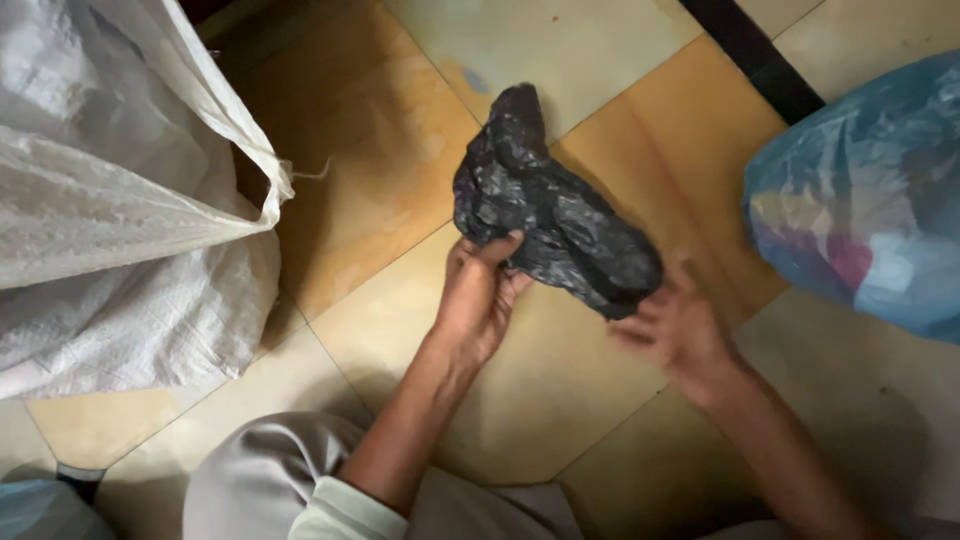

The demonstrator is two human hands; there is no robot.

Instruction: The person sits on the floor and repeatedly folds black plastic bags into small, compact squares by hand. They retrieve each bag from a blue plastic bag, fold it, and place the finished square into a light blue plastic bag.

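Head view shows left hand [478,296] pinching the crumpled black plastic bag [548,210], right hand [678,325] spread and blurred beside it, so this thin bag may slip down.

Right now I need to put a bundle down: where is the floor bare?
Bare tile floor lies between the white woven sack and the black plastic bag, and above that bag. It is crowded under the left hand and right hand, and beside the blue bag.
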